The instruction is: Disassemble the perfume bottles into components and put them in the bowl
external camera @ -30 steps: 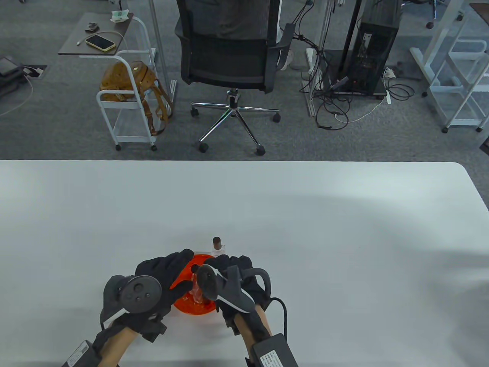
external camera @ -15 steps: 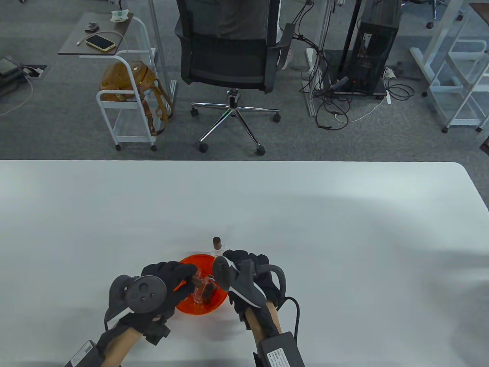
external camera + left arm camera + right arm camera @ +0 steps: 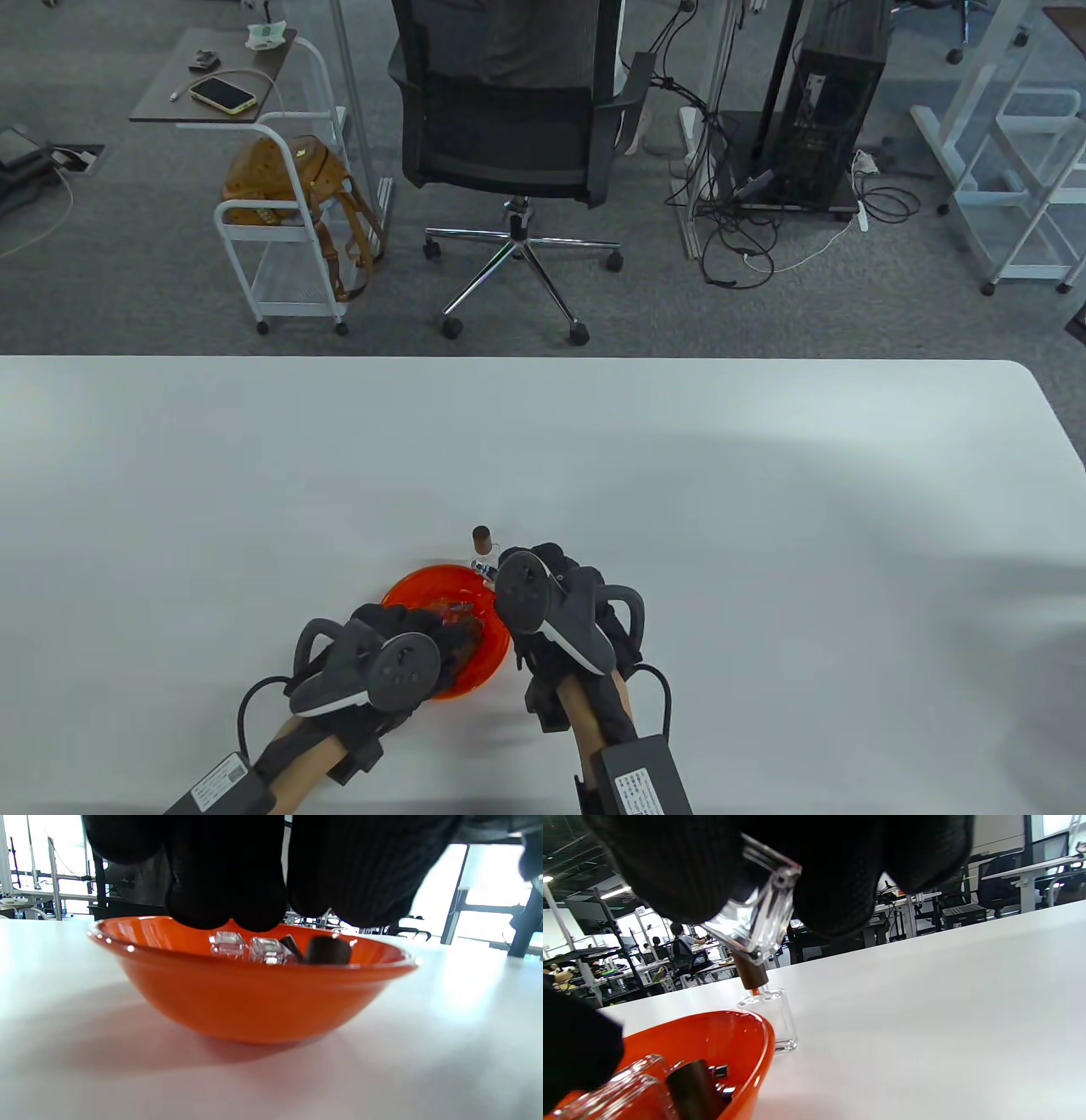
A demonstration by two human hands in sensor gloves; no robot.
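Lower centre of the table view: the bowl (image 3: 424,594) stands on the table (image 3: 764,509). Glass bodies (image 3: 248,948) and a cap (image 3: 327,949) lie in the bowl. A capped bottle (image 3: 483,550) stands upright just behind its far rim. The left hand (image 3: 399,632) is over the bowl's near-left part; the right hand (image 3: 551,594) is at its right, gripping a glass bottle (image 3: 755,916).

Clear bottles (image 3: 248,948), caps in orange bowl (image 3: 250,1005)

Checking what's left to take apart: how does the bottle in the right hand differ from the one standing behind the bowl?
The held bottle is gripped off the table by the right hand; the standing bottle rests upright on the table beside the orange bowl. The held bottle is tilted, and no cap shows on it; the standing bottle keeps its brown cap. Both are clear glass.
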